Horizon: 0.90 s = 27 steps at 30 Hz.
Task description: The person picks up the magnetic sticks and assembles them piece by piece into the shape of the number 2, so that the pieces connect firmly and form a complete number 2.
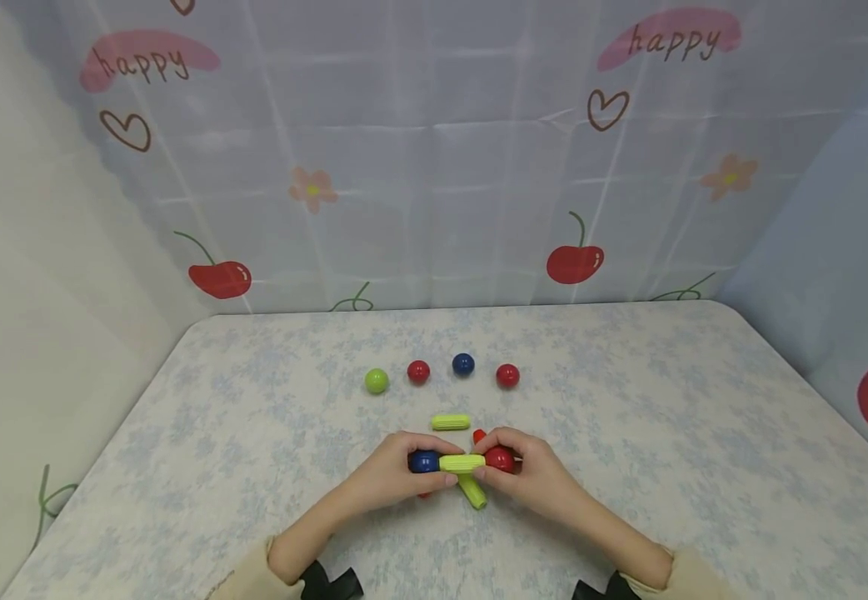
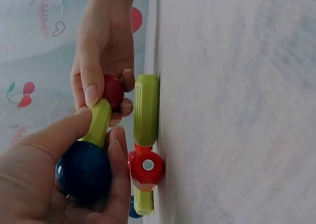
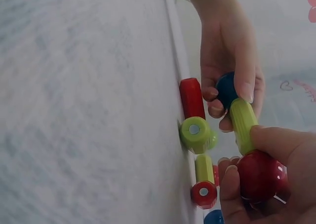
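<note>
Pale counter (image 1: 254, 400) with faint blue mottling, viewed from above. Nearest me, a slanting green stick (image 1: 474, 494) lies partly hidden by my hold. My left hand (image 1: 386, 477) grips a blue ball (image 1: 424, 462) and my right hand (image 1: 541, 477) a red ball (image 1: 500, 458); a held green stick (image 1: 462, 464) spans between these balls, above the counter. Just beyond, a red piece (image 1: 479, 436) shows partly, near a loose green stick (image 1: 451, 422). Farther, left to right: green ball (image 1: 376, 381), second red ball (image 1: 418, 372), second blue ball (image 1: 463, 364), third red ball (image 1: 507, 376). Behind hangs a cherry-printed curtain (image 1: 434, 208).
</note>
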### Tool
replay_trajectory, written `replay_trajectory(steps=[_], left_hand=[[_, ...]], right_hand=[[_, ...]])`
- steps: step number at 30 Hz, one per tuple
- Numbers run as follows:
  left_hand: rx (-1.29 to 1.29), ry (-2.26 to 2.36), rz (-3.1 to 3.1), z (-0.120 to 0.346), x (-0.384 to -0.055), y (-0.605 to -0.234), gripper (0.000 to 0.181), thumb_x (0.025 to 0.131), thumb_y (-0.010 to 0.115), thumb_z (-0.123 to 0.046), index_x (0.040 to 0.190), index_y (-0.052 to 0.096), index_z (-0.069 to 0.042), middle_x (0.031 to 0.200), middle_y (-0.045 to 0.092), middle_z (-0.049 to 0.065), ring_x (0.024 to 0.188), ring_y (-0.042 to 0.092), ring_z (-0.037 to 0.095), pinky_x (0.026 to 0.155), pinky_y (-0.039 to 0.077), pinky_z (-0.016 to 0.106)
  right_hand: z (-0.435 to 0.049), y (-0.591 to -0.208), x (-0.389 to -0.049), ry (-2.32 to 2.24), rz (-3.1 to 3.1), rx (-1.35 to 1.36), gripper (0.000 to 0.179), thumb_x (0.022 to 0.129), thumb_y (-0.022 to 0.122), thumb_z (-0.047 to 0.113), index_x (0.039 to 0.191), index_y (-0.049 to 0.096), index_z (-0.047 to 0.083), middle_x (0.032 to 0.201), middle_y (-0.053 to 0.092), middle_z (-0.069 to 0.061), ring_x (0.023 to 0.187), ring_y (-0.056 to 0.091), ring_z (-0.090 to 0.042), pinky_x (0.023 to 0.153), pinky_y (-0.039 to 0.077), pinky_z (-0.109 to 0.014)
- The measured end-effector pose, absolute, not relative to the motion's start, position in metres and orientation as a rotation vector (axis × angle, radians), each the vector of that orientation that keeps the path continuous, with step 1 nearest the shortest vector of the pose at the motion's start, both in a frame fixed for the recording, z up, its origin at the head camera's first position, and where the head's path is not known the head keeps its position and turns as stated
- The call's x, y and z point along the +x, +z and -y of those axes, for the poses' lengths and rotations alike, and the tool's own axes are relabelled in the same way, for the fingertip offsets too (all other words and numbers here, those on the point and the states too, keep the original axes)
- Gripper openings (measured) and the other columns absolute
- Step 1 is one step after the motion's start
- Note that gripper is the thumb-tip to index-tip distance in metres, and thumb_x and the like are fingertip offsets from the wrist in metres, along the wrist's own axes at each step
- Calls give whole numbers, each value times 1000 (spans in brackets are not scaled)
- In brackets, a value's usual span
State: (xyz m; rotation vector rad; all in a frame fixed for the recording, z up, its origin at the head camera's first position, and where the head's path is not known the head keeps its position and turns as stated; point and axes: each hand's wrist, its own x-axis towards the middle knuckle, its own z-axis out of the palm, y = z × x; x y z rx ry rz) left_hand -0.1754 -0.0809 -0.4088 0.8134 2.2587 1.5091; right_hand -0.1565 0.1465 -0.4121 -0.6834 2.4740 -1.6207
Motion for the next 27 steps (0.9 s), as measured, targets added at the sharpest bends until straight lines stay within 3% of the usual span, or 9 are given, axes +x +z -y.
replay_trajectory(steps=[10, 18, 21, 27], left_hand=[[726, 1596, -2363, 79, -174, -414, 19, 84, 72, -19, 102, 72, -14, 98, 65, -5, 85, 58, 13, 70, 50, 25], [672, 1659, -2357, 84, -177, -417, 20, 84, 72, -17, 103, 72, -13, 107, 63, 2, 91, 58, 16, 73, 51, 25], [656, 1664, -2359, 86, -180, -417, 20, 84, 72, -18, 103, 71, -12, 108, 63, 3, 93, 58, 17, 75, 51, 26], [609, 1645, -2400, 91, -184, -418, 22, 83, 73, -21, 103, 71, -14, 108, 62, 3, 91, 56, 18, 71, 51, 26]], right_hand=[[-136, -410, -158, -1590, -2602, -683, 15, 83, 72, 13, 95, 64, 12, 97, 60, -2, 78, 55, -15, 64, 51, -25], [-141, -401, -167, -1572, -2512, -714, 29, 89, 66, 15, 114, 59, 3, 111, 59, -11, 92, 57, -20, 76, 52, -28], [-148, -399, -175, -1542, -2562, -739, 30, 92, 62, 21, 117, 59, 5, 112, 61, -8, 96, 57, -19, 76, 51, -30], [-164, -395, -209, -1568, -2833, -579, 23, 90, 64, 14, 111, 62, 3, 104, 63, -7, 91, 58, -21, 71, 50, -34]])
